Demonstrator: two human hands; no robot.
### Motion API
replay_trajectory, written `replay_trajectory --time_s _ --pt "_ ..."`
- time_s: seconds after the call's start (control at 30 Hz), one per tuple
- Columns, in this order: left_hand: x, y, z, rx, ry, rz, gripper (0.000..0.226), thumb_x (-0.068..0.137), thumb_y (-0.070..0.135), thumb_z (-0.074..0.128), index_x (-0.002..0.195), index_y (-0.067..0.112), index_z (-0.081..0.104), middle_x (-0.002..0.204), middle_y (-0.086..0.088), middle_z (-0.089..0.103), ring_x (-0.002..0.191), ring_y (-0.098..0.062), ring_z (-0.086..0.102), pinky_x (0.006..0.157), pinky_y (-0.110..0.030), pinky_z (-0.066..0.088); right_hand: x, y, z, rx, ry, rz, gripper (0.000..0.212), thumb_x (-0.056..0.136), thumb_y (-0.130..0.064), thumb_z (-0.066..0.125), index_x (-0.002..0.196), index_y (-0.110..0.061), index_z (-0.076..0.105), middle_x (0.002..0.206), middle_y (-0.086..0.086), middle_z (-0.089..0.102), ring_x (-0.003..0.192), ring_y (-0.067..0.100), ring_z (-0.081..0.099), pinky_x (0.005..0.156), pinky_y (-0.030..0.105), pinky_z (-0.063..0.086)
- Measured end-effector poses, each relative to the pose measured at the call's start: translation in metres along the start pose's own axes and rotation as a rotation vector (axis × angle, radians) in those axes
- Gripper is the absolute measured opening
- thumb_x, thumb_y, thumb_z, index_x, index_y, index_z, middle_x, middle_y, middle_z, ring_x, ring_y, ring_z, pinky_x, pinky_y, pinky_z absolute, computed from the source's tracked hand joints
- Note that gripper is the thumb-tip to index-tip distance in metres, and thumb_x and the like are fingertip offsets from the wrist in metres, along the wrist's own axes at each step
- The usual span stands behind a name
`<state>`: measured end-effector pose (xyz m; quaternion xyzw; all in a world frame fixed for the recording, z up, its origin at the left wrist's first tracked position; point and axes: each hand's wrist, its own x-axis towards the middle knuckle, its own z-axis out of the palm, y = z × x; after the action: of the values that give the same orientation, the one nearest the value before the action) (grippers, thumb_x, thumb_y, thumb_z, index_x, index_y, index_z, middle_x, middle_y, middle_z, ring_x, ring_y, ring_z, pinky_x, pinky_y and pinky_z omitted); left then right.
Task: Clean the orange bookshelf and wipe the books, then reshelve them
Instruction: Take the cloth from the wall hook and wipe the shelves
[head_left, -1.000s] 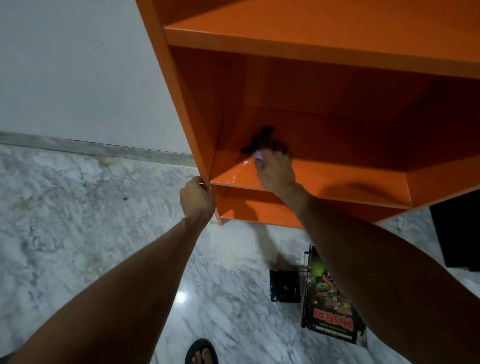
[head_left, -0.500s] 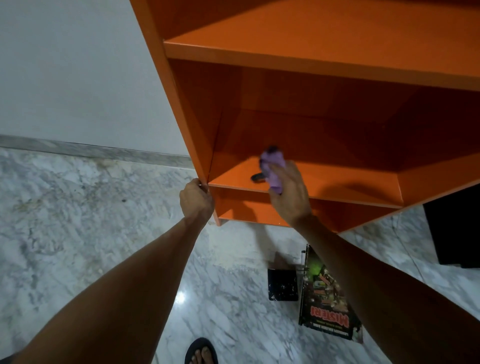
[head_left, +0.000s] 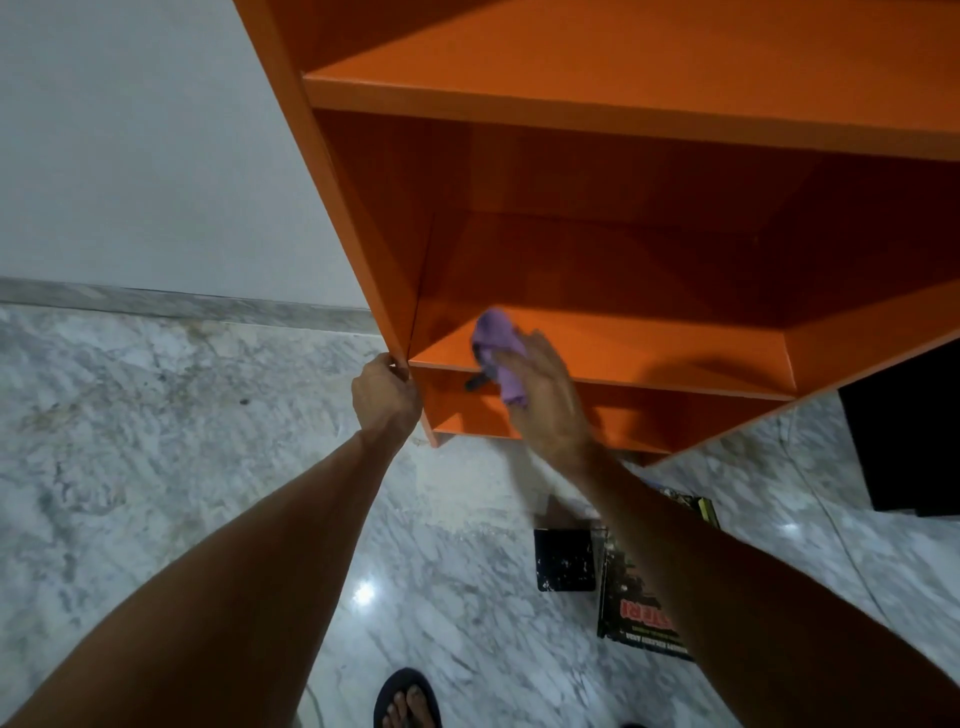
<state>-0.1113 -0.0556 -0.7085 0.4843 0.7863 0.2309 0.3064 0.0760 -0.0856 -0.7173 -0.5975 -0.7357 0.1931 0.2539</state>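
The orange bookshelf (head_left: 613, 83) fills the upper right, and its visible shelves hold no books. My left hand (head_left: 383, 396) grips the front edge of its left side panel, low down. My right hand (head_left: 545, 395) presses a purple cloth (head_left: 497, 347) against the front edge of the lower shelf board (head_left: 675, 358), near its left end. A dark strip of the cloth hangs just under that edge. On the floor below lies a dark-covered book (head_left: 639, 608) with red lettering, partly hidden by my right forearm.
A small black square object (head_left: 564, 560) lies on the marble floor (head_left: 156, 441) beside the book. A black box-like object (head_left: 909, 441) stands at the right edge. The grey wall (head_left: 130, 145) is left of the shelf. My sandalled foot (head_left: 408, 699) is at the bottom.
My right hand has drawn the cloth from the back of the lower shelf forward to its front edge. My left hand has kept its grip on the side panel.
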Motion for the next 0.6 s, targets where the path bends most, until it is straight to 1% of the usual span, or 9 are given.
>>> replay_trajectory --time_s 0.03,0.1,0.17,0.2,0.27,0.33,0.4,0.5,0.6 --pt "-0.001 0.000 0.002 -0.012 0.007 -0.006 0.040 0.097 0.036 0.053 0.126 0.010 0.059 0.123 -0.011 0.066 0.108 -0.032 0.065 0.096 -0.043 0.048 0.002 0.007 -0.002 -0.048 0.006 0.030 0.067 0.076 0.006 0.072 0.137 -0.018 0.057 0.153 0.014 0.039 0.141 0.038 0.034 0.114 0.053 0.035" --pt "-0.002 -0.004 0.006 -0.027 0.010 -0.004 0.039 0.098 0.033 0.051 0.128 0.010 0.058 0.123 -0.012 0.066 0.109 -0.032 0.064 0.097 -0.045 0.049 -0.003 0.014 0.000 -0.136 -0.062 -0.105 0.067 0.068 0.010 0.077 0.130 -0.009 0.062 0.148 0.023 0.045 0.137 0.047 0.038 0.112 0.059 0.035" --pt "-0.004 -0.008 0.010 -0.029 0.023 0.010 0.038 0.098 0.030 0.050 0.130 0.008 0.057 0.123 -0.014 0.066 0.109 -0.032 0.064 0.096 -0.044 0.049 -0.018 0.019 0.008 -0.177 -0.165 -0.271 0.063 0.065 0.012 0.077 0.124 -0.006 0.065 0.143 0.025 0.049 0.134 0.049 0.042 0.112 0.055 0.026" --pt "-0.005 -0.010 0.013 -0.026 0.033 0.019 0.039 0.099 0.030 0.050 0.131 0.008 0.056 0.122 -0.014 0.066 0.109 -0.032 0.064 0.096 -0.044 0.049 -0.029 0.021 0.013 -0.177 -0.209 -0.294 0.061 0.068 0.012 0.075 0.125 -0.007 0.065 0.144 0.024 0.049 0.136 0.047 0.040 0.114 0.051 0.023" --pt "-0.004 -0.017 0.021 -0.020 0.050 0.030 0.041 0.099 0.032 0.049 0.133 0.010 0.054 0.122 -0.013 0.067 0.109 -0.031 0.065 0.095 -0.044 0.050 -0.048 0.029 0.026 -0.169 -0.253 -0.267 0.061 0.072 0.011 0.072 0.128 -0.011 0.064 0.145 0.021 0.049 0.139 0.044 0.038 0.116 0.052 0.025" --pt "-0.003 -0.027 0.035 -0.017 0.070 0.031 0.042 0.099 0.035 0.048 0.135 0.012 0.053 0.124 -0.012 0.066 0.110 -0.031 0.064 0.096 -0.045 0.050 -0.060 0.046 0.038 -0.151 -0.248 -0.213 0.062 0.071 0.011 0.071 0.127 -0.012 0.064 0.143 0.020 0.051 0.137 0.044 0.040 0.113 0.054 0.034" --pt "0.002 -0.040 0.052 -0.017 0.093 0.037 0.043 0.100 0.036 0.047 0.135 0.013 0.053 0.125 -0.011 0.065 0.111 -0.031 0.064 0.095 -0.045 0.050 -0.063 0.069 0.047 -0.143 -0.247 -0.162 0.059 0.073 0.010 0.070 0.127 -0.011 0.063 0.142 0.020 0.050 0.136 0.045 0.039 0.112 0.054 0.035" --pt "0.010 -0.067 0.083 -0.048 0.116 0.026 0.044 0.100 0.037 0.047 0.136 0.013 0.052 0.126 -0.012 0.065 0.109 -0.031 0.065 0.094 -0.046 0.053 -0.064 0.102 0.059 -0.132 -0.210 -0.076 0.056 0.076 0.009 0.068 0.127 -0.012 0.063 0.138 0.020 0.050 0.134 0.043 0.039 0.106 0.054 0.039" --pt "0.018 -0.093 0.120 -0.076 0.148 0.020 0.046 0.099 0.039 0.045 0.137 0.014 0.049 0.129 -0.012 0.063 0.111 -0.033 0.064 0.095 -0.050 0.052 -0.062 0.141 0.072 -0.164 -0.154 0.002 0.057 0.082 0.008 0.062 0.135 -0.013 0.058 0.144 0.021 0.044 0.137 0.039 0.034 0.099 0.051 0.040"
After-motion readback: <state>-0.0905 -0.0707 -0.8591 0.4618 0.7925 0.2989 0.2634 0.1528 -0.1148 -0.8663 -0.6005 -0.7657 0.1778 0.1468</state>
